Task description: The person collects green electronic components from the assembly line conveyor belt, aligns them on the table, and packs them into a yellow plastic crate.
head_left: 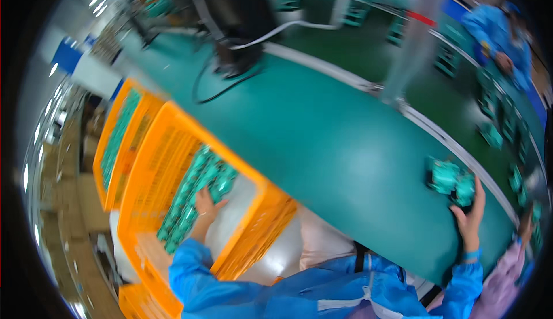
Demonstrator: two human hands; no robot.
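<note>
On the right of the green table, a small group of glossy green moulded parts [452, 179] with dark spots stands near the rail. My right hand [471, 212] has its thumb and fingers on either side of the nearest part and grips it. On the left my left hand [205, 208] reaches into an orange plastic crate [167, 140]. Its thumb is spread away from the fingers, and the fingertips are at the rows of similar green parts [199, 183] lying inside. Nothing is visibly held in it. Motion blur hides the parts' finer shape.
Another orange crate [109, 146] with green parts stands beyond the first. A black monitor-like unit [230, 8] with cables is on the far table. A metal post [417, 37] rises by the dark green conveyor [345, 54]. A co-worker in blue [507, 37] is across it; a pink sleeve [504, 278] is close at right.
</note>
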